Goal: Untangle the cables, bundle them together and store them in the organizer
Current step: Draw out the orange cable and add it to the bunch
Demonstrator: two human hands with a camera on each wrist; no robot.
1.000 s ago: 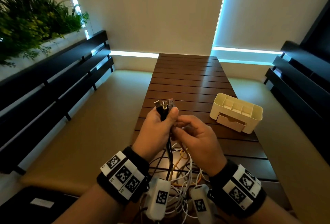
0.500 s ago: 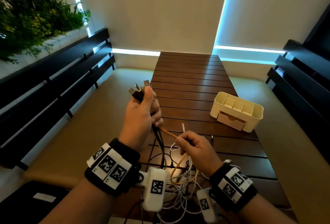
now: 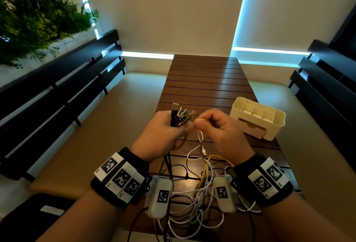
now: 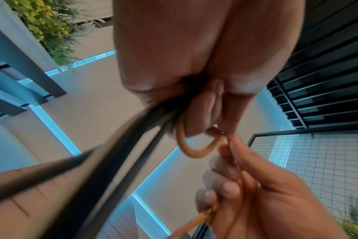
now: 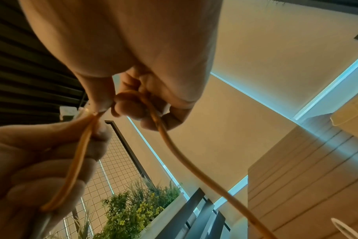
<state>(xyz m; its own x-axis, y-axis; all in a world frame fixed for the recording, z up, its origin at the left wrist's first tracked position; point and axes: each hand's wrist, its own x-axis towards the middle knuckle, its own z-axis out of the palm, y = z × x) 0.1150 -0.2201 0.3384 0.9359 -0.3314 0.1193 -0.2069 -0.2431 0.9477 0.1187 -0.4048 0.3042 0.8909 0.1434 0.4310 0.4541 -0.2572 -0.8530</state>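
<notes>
The left hand (image 3: pixel 161 135) is closed in a fist round a bunch of cable ends, its fingers curled tight; the USB plugs (image 3: pixel 182 113) stick up out of the top of the fist, and the black cables (image 4: pixel 121 153) run down out of its underside, blurred in the left wrist view; an orange cable (image 4: pixel 196 150) loops out of the same fist and crosses to the right hand (image 3: pixel 221 132), just beside the left and nearly touching it; the right hand has thumb and fingers curled and pinching the orange cable close to the plugs, and in the right wrist view the cable passes through the fingers (image 5: pixel 129 110) and trails downward; both hands are raised above the table (image 3: pixel 206 80), a brown slatted one; below and between the wrists a tangle of white cables (image 3: pixel 194 207) lies on the table, with orange and black strands mixed in and one white plug end (image 3: pixel 203 152) hanging in a loop under the right hand; the organizer (image 3: pixel 277 120), a cream box with open compartments on top and a small drawer in front, stands on the table to the right of the right hand, near it but apart; none of the cables reaches it; dark slatted benches (image 3: pixel 63 91) flank the table, and a green plant (image 3: pixel 36 16) sits at the upper left
</notes>
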